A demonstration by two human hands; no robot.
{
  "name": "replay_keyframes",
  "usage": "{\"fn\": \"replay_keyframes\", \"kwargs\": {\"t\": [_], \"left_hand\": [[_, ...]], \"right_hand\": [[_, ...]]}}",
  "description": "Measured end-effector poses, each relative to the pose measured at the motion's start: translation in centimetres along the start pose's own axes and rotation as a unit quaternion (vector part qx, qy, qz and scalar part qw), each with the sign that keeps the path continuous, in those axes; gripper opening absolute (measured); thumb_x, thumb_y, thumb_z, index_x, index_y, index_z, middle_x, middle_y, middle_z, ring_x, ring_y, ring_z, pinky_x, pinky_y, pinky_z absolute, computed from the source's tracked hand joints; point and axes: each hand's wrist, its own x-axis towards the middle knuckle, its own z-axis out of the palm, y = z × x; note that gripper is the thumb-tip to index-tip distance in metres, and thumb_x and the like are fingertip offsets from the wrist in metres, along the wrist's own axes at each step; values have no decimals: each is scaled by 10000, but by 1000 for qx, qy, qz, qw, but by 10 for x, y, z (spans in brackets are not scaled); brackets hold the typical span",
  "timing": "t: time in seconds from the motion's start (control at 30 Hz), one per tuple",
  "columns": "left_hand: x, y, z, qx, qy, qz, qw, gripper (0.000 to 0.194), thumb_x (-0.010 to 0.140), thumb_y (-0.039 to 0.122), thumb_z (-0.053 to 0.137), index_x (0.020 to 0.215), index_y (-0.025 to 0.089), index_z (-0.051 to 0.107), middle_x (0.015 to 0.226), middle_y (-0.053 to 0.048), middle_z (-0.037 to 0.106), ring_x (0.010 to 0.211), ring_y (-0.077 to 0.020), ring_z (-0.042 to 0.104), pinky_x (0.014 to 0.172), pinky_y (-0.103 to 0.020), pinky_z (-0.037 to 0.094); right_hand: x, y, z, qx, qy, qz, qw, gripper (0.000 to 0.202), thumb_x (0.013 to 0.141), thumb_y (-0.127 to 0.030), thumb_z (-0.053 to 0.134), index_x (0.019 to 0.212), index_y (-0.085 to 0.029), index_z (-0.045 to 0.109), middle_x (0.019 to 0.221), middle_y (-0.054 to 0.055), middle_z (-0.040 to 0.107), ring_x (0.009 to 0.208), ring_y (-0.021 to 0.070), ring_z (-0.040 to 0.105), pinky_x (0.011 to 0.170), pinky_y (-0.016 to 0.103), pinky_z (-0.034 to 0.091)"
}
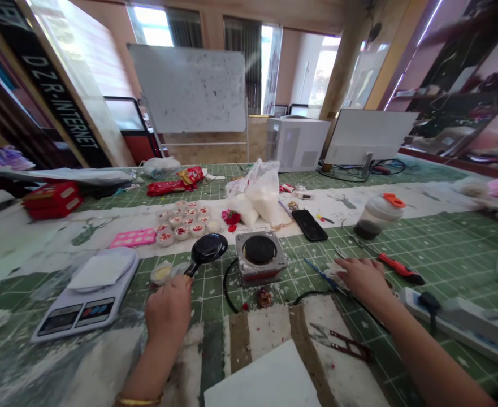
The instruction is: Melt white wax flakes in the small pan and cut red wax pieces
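My left hand (168,308) is closed around the handle of a small black pan (209,249), which it holds left of a small hot plate (260,251). To the right, my right hand (361,277) reaches over a crumpled white tissue (336,271) beside a thin blue stick (316,265); whether its fingers grip the tissue is unclear. A small cup with pale yellow contents (162,273) stands by my left hand. Several small cups with red bits (181,232) are grouped behind the pan. A dried flower (264,297) lies in front of the hot plate.
A kitchen scale (90,305) is at the left, near a pink mould (133,238). White plastic bags (259,189) and a phone (309,225) lie behind. At the right are a lidded jug (378,217), a red screwdriver (401,269) and a power strip (456,322); snips (342,342) lie in front.
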Motion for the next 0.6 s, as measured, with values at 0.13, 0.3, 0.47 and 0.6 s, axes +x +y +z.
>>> {"fn": "replay_keyframes", "kwargs": {"t": [0.13, 0.3, 0.47, 0.6], "left_hand": [[1, 0, 1, -20, 0, -10, 1000, 353, 900, 343, 250, 805, 136, 518, 701, -113, 615, 694, -274, 612, 595, -330, 366], [1, 1, 0, -73, -6, -25, 997, 353, 891, 339, 265, 835, 127, 542, 734, -138, 620, 742, -304, 598, 651, -366, 364], [2, 1, 0, -185, -14, -73, 980, 308, 859, 354, 338, 888, 135, 552, 754, -137, 609, 773, -303, 575, 690, -376, 349], [7, 1, 0, -338, -36, -148, 929, 232, 817, 387, 418, 799, 182, 526, 632, -44, 544, 632, -219, 540, 587, -297, 338]], "right_hand": [[4, -3, 4, -12, -24, -11, 1000, 299, 831, -273, 440, 1051, -271, 642, 965, 70, 674, 949, 301, 528, 797, 447, 289], [5, -7, 3, -17, -50, -17, 998, 292, 846, -255, 399, 986, -263, 656, 950, 65, 676, 942, 293, 534, 801, 450, 276], [9, -9, 5, -13, -63, -17, 998, 281, 807, -151, 401, 954, -209, 633, 928, 84, 677, 940, 290, 556, 803, 448, 296], [14, -10, 6, 5, -49, 0, 999, 314, 767, -97, 403, 997, -154, 609, 883, 119, 678, 906, 293, 592, 807, 449, 327]]}}
